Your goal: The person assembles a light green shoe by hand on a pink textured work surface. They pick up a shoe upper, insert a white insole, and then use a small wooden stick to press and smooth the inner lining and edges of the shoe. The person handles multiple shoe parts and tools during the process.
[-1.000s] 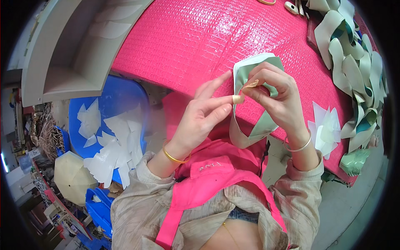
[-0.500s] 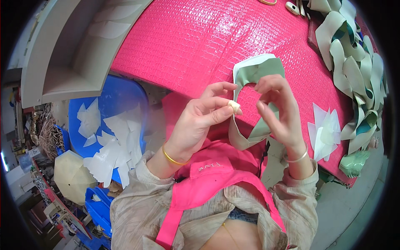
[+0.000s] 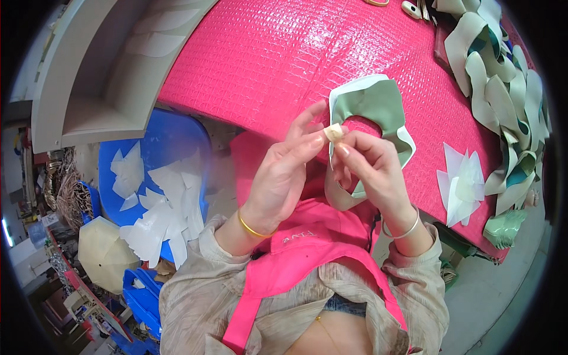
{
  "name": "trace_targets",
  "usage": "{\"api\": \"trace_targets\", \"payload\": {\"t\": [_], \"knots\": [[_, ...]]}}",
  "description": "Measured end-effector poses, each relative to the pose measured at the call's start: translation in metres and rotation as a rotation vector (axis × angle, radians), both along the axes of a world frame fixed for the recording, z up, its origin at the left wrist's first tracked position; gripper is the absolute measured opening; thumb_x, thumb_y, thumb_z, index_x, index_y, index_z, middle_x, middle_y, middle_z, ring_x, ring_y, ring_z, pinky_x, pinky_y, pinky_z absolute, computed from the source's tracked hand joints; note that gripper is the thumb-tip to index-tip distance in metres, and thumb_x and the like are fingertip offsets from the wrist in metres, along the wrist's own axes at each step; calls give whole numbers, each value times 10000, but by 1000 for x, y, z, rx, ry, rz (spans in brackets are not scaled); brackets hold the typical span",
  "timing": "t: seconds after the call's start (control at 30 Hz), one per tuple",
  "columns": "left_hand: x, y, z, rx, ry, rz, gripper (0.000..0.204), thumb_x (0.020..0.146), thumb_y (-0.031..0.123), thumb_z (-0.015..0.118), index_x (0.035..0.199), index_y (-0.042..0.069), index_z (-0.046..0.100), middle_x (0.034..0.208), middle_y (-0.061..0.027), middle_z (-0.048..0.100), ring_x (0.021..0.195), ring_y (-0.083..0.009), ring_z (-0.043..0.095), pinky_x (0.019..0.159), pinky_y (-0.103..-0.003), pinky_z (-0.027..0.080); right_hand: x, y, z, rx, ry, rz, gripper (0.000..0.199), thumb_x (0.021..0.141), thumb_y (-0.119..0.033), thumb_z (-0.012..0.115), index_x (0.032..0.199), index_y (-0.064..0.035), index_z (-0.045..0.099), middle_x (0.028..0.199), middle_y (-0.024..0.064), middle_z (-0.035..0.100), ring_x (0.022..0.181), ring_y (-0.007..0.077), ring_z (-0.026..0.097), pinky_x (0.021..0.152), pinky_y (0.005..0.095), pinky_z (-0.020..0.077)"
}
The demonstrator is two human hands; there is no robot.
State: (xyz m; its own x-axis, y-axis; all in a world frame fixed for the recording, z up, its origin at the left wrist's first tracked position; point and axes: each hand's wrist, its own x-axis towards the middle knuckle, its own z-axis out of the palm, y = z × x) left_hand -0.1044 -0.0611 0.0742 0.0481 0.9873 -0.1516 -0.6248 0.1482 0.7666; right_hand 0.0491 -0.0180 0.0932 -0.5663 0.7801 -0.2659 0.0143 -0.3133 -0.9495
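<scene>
A cream finger wrap (image 3: 333, 132) sits round the index fingertip of my left hand (image 3: 279, 171). The left thumb lies alongside that finger, while another finger stretches out beyond; the hand holds nothing. My right hand (image 3: 377, 173) closes its thumb and forefinger in a pinch at the end of the wrap, its other fingers curled. Just behind both hands, a pale green shoe upper (image 3: 374, 102) with a white edge and a curved opening rests on the pink table cover (image 3: 260, 65), its near end hanging over the edge. My hands hide part of it.
More green uppers (image 3: 497, 89) are heaped at the right, near white sheet pieces (image 3: 460, 183) and a green bundle (image 3: 504, 228). A grey open box (image 3: 89, 121) stands at the left. Below it, a blue chair (image 3: 198, 133) carries white cut pieces. A white tool (image 3: 410, 9) lies far off.
My right hand has moved left and down onto the wrapped fingertip, from apart to pinching. My left hand has risen slightly. The shoe upper stays in about the same place.
</scene>
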Motion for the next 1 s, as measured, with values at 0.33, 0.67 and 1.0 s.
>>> {"api": "trace_targets", "payload": {"t": [0.33, 0.67, 1.0], "knots": [[-3, 2, 11, 463, 1426, 261, 220, 703, 80, 645, 915, 113, 690, 1226, -85, 514, 1170, -303, 383, 993, -393, 249, 4, 10, 2, -427, 374, 25, 196, 902, -134, 455, 904, 24, 571, 652, 79, 568, 485, 106, 521, 483, 200, 418], [-7, 4, -7, 77, 565, 90, 188, 812, 70, 614, 654, -3, 545, 814, -34, 564, 741, -93, 499, 664, -237, 378, 15, 19, 3, 579, -337, -107, 81, 801, -68, 624, 864, -17, 621, 712, 32, 593, 613, 66, 548, 557, 233, 429], [2, 30, 16, 791, 1186, -9, 148, 726, 75, 669, 848, 23, 603, 817, -101, 616, 806, -274, 598, 765, -377, 468, 57, 96, -3, 1251, -888, 186, 693, 608, -120, 749, 1237, -81, 459, 1225, 130, 472, 1145, 301, 438, 974, 408, 326]]}}
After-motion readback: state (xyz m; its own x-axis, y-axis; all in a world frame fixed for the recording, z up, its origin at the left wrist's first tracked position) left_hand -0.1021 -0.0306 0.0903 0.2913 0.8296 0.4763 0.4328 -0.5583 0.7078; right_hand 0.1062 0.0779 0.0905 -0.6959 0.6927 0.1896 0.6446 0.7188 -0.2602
